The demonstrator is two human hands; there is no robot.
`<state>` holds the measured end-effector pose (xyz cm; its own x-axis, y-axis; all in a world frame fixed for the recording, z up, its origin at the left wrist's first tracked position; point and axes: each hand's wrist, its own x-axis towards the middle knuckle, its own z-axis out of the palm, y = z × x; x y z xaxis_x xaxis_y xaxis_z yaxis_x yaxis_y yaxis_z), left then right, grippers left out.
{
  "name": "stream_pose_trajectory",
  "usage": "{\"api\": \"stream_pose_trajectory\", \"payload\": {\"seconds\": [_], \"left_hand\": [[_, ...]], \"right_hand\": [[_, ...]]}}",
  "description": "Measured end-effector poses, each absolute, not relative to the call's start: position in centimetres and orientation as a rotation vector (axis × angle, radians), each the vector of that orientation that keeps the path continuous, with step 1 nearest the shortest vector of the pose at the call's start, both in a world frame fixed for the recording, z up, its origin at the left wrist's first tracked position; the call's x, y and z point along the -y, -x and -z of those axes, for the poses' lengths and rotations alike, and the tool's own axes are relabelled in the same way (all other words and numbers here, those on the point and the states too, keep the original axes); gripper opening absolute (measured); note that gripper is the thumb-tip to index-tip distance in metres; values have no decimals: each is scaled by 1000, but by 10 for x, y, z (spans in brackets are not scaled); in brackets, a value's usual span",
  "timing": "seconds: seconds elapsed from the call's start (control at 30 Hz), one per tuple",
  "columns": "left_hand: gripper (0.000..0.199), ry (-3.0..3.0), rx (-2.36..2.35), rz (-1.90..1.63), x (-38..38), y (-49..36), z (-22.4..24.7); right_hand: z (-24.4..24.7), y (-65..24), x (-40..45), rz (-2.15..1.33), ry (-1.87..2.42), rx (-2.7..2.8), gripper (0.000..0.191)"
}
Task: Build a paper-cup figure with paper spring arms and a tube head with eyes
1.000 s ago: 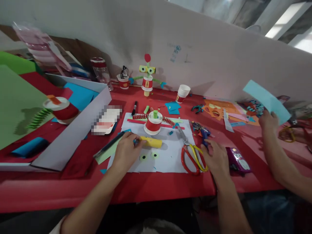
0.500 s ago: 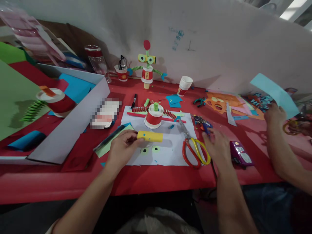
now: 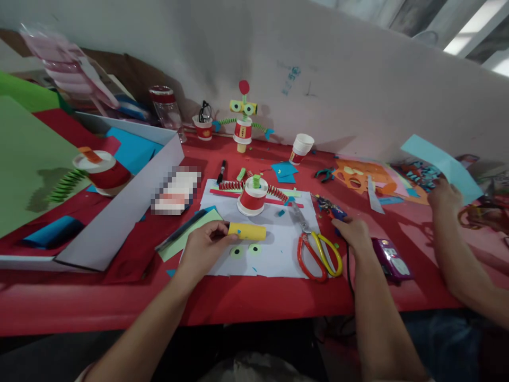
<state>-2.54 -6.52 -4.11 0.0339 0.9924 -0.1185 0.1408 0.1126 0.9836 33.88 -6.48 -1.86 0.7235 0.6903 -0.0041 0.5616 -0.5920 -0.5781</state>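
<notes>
My left hand [image 3: 205, 245] pinches the left end of a yellow paper tube [image 3: 250, 232], held above a white sheet [image 3: 258, 264]. Two paper eyes [image 3: 245, 250] lie on the sheet just below the tube. Behind it stands a red and white cup figure [image 3: 252, 197] with red folded arms. My right hand [image 3: 353, 233] is closed on the handle of a blue glue gun [image 3: 337, 211], right of the large scissors [image 3: 314, 246] with red and yellow handles.
A finished cup figure [image 3: 243, 130] and stacked cups [image 3: 301, 148] stand near the wall. At left is a white box [image 3: 131, 204]. Another person's hand [image 3: 445, 197] holds light blue paper [image 3: 445, 164] at right. A purple device [image 3: 392, 260] lies beside my right forearm.
My right hand has closed around the blue glue gun's handle. My left hand still holds the yellow tube, and the whole view has shifted slightly.
</notes>
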Motion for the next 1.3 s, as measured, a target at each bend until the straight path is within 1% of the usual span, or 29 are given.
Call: {"api": "stream_pose_trajectory", "payload": {"seconds": [0.17, 0.23, 0.3, 0.37, 0.43, 0.53, 0.6, 0.67, 0.8, 0.9, 1.0, 1.17, 1.3], "left_hand": [[37, -1301, -1245, -1084, 65, 27, 41], [43, -1317, -1206, -1094, 65, 27, 41], [42, -1338, -1179, -1063, 64, 28, 42], [36, -1377, -1183, -1031, 64, 29, 44], [32, -1415, -1198, -1026, 63, 30, 47], [31, -1422, -1201, -1062, 63, 31, 51], [32, -1392, -1188, -1064, 63, 30, 51], [35, -1358, -1172, -1043, 63, 30, 50], [45, -1347, -1172, -1050, 66, 29, 46], [45, -1317, -1178, -1082, 67, 29, 44], [46, -1289, -1203, -1067, 67, 29, 42], [55, -1255, -1166, -1010, 66, 31, 43], [54, -1256, -1183, -969, 67, 31, 40]], "right_hand": [[5, -331, 81, -499, 2106, 818, 8], [-1, -326, 95, -528, 2011, 757, 8], [-7, -319, 112, -538, 1927, 697, 12], [-14, -308, 130, -548, 1823, 653, 18], [-20, -293, 146, -610, 1686, 616, 29], [-24, -266, 164, -809, 1529, 544, 46], [-22, -249, 173, -924, 1484, 525, 50], [-18, -237, 178, -980, 1442, 555, 50], [-9, -223, 185, -1011, 1381, 661, 36], [-6, -218, 188, -1067, 1358, 693, 31], [-5, -213, 191, -1141, 1342, 727, 29], [-3, -206, 195, -1182, 1374, 791, 30], [-3, -202, 197, -1182, 1408, 899, 30]]}}
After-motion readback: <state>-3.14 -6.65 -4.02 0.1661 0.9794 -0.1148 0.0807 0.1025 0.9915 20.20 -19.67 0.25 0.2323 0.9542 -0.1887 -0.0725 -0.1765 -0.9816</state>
